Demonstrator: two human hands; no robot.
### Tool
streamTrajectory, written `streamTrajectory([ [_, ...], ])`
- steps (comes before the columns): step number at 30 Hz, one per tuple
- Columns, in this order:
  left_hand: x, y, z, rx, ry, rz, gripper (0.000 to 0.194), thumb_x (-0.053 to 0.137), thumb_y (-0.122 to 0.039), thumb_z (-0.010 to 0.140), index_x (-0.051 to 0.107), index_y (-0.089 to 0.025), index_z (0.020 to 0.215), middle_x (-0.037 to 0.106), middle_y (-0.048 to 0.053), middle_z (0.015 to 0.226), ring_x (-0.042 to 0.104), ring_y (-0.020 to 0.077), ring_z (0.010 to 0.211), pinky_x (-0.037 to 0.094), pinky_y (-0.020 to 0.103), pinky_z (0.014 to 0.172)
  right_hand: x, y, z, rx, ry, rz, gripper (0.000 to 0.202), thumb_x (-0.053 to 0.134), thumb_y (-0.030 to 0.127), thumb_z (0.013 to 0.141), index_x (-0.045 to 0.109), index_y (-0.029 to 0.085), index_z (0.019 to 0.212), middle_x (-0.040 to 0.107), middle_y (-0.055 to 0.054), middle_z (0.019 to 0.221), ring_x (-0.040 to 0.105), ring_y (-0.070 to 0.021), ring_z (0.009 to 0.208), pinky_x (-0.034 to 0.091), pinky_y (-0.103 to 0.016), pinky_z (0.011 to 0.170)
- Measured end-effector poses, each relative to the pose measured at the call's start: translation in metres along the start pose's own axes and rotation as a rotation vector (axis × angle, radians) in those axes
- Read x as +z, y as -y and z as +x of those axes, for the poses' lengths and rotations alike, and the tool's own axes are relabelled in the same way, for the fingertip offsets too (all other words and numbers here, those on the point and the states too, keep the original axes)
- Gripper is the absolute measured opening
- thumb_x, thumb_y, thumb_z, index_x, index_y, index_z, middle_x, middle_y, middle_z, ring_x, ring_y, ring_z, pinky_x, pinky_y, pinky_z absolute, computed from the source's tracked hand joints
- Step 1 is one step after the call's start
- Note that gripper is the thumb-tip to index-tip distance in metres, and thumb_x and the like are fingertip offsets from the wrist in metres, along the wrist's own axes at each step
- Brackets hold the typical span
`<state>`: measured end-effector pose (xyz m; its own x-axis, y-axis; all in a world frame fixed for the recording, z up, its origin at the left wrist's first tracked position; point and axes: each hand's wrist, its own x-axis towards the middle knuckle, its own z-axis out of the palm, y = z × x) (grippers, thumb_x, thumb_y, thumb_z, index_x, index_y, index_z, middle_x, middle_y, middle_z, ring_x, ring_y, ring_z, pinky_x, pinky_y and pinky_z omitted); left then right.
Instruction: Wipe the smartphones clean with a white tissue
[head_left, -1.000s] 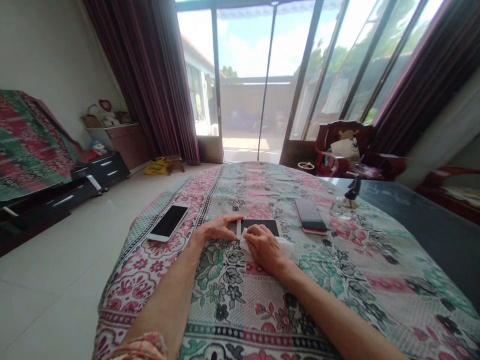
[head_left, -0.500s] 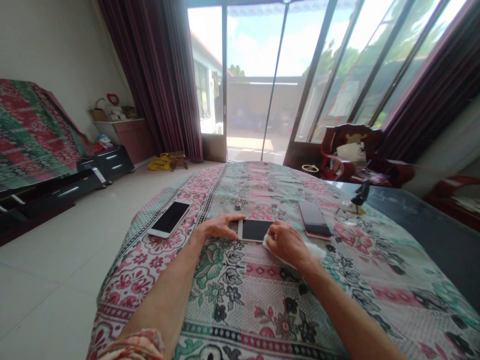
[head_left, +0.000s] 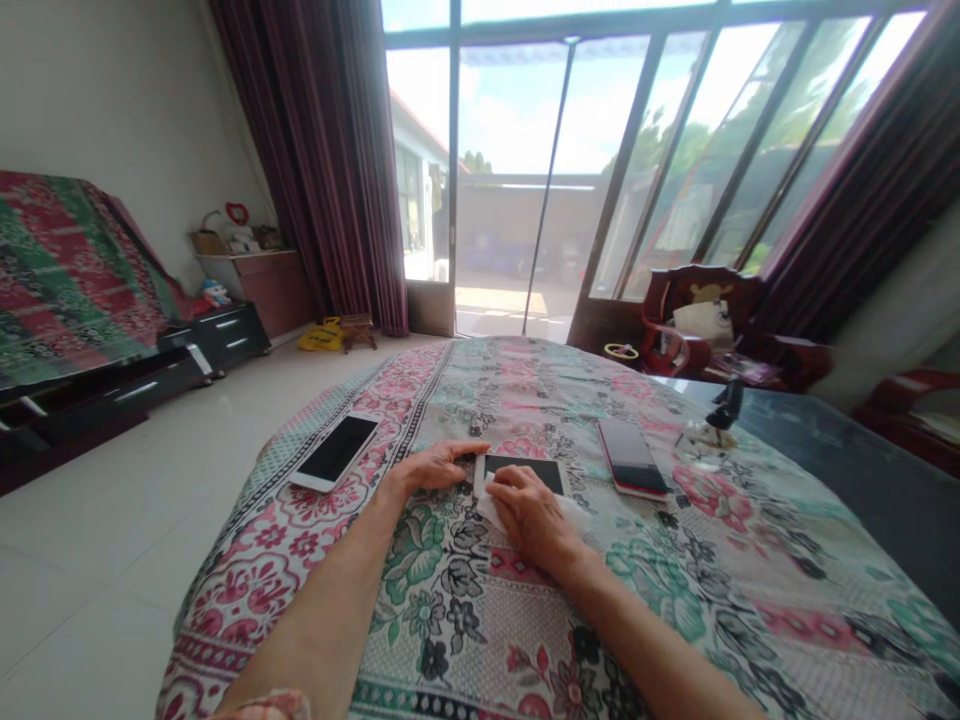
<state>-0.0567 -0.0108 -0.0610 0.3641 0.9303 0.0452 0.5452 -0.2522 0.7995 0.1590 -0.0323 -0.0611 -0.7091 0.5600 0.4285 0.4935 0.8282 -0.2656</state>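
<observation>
A white-framed phone with a dark screen point(head_left: 540, 471) lies flat on the patterned tablecloth point(head_left: 517, 625). At its left end is my left hand point(head_left: 437, 467), fingers apart, the index fingertip touching the frame's upper left corner. My right hand point(head_left: 529, 510) presses a white tissue point(head_left: 574, 513) onto the left part of the screen, with its fingers together over the tissue. A second white phone point(head_left: 339, 450) lies to the left of my hands. To the right lies a dark phone with a red edge point(head_left: 632, 458).
A clear stand with a black figure point(head_left: 716, 430) is at the table's right, beside a dark glossy surface point(head_left: 832, 450). Behind are a carved red wooden chair point(head_left: 694, 320), a yellow bag point(head_left: 322, 335) and a low black cabinet point(head_left: 232, 335).
My right hand has slid left across the phone with the tissue, uncovering the screen's right end. The view has tilted up slightly. My left hand stays at the phone's left end.
</observation>
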Motion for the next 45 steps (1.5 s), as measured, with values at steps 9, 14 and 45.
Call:
streamTrajectory([
  [9, 0.0, 0.01, 0.002, 0.039, -0.018, 0.014, 0.074, 0.045, -0.001, 0.061, 0.051, -0.024, 0.13, 0.057, -0.002, 0.13, 0.051, 0.0175, 0.121, 0.032, 0.031, 0.109, -0.008, -0.019, 0.0, 0.225, -0.056, -0.108, 0.016, 0.051, 0.013, 0.08, 0.065, 0.019, 0.074, 0.061, -0.004, 0.084, 0.054, -0.0162, 0.084, 0.041, -0.026, 0.079],
  [14, 0.003, 0.014, 0.005, 0.063, -0.108, 0.036, 0.059, 0.049, -0.007, 0.068, 0.057, -0.017, 0.125, 0.062, 0.004, 0.124, 0.056, 0.0192, 0.113, 0.038, 0.031, 0.104, -0.026, -0.044, -0.012, 0.427, -0.11, -0.257, 0.017, 0.051, 0.017, 0.079, 0.061, 0.018, 0.064, 0.059, -0.005, 0.077, 0.055, -0.0163, 0.075, 0.041, -0.026, 0.071],
  [45, 0.006, 0.03, 0.014, 0.136, -0.207, 0.056, 0.024, 0.061, -0.022, 0.073, 0.074, -0.018, 0.093, 0.065, 0.006, 0.111, 0.059, 0.0192, 0.107, 0.041, 0.026, 0.099, -0.017, -0.055, -0.006, 0.417, -0.127, -0.278, 0.017, 0.05, 0.014, 0.081, 0.066, 0.017, 0.077, 0.062, -0.007, 0.089, 0.055, -0.0187, 0.088, 0.039, -0.026, 0.083],
])
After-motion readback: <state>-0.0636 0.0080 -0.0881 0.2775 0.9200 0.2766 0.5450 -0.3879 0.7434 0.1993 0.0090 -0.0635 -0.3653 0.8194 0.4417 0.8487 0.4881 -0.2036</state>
